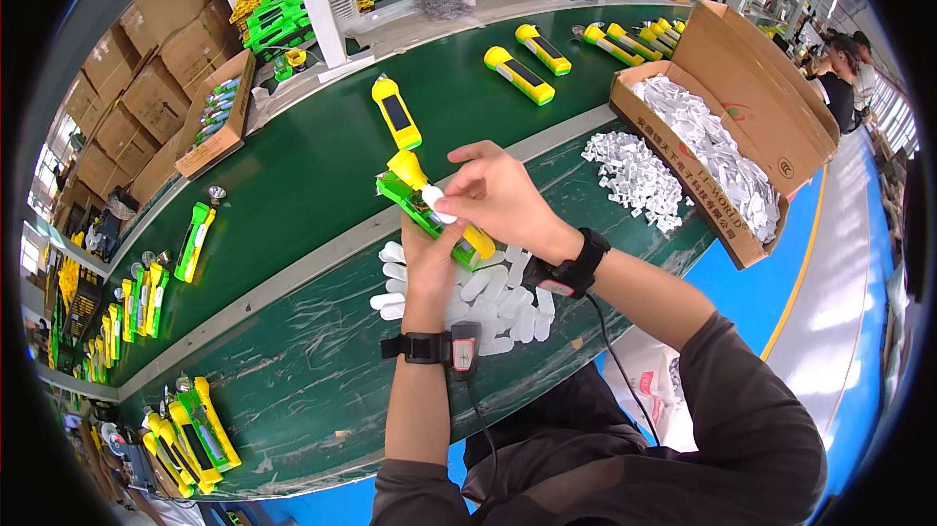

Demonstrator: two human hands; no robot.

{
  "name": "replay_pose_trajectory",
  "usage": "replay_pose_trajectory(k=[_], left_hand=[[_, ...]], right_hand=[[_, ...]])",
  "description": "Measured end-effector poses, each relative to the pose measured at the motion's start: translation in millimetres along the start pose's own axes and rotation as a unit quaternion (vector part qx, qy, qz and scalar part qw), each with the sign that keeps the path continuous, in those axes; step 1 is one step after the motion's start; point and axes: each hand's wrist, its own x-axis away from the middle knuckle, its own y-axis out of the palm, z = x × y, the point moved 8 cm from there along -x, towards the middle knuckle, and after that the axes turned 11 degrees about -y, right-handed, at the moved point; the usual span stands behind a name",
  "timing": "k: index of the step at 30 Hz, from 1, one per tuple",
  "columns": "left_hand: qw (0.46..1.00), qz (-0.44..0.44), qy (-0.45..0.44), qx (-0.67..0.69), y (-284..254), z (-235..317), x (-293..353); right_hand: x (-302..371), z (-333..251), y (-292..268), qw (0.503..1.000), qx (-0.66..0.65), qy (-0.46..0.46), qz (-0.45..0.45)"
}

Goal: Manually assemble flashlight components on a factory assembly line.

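My left hand (430,255) is closed round a yellow and green flashlight (406,196), which tilts with its yellow head toward the belt. Thin wires show inside its opened body. My right hand (506,196) pinches a white oval plastic piece (435,200) between thumb and fingers, against the flashlight's side. Whether the piece is seated in the body cannot be made out. Beneath both hands, a loose heap of similar white oval pieces (500,307) lies on the green worktop (322,380). Black straps with small devices circle both wrists.
Finished-looking yellow flashlights (395,114) rest on the green belt (293,194) beyond a metal rail. Several more flashlights (190,438) lie at the near left. To the right, an open cardboard box (683,150) holds white parts beside a pile of small white pieces (639,178).
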Motion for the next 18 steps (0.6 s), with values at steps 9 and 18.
replay_pose_trajectory(k=[9,18], left_hand=[[0.995,0.062,0.060,-0.044,-6,3,-6],[0.984,0.080,0.106,-0.119,-2,10,-1]], right_hand=[[0,-17,40,0.949,0.303,-0.086,0.029],[3,-13,39,0.955,0.289,-0.052,0.046]])
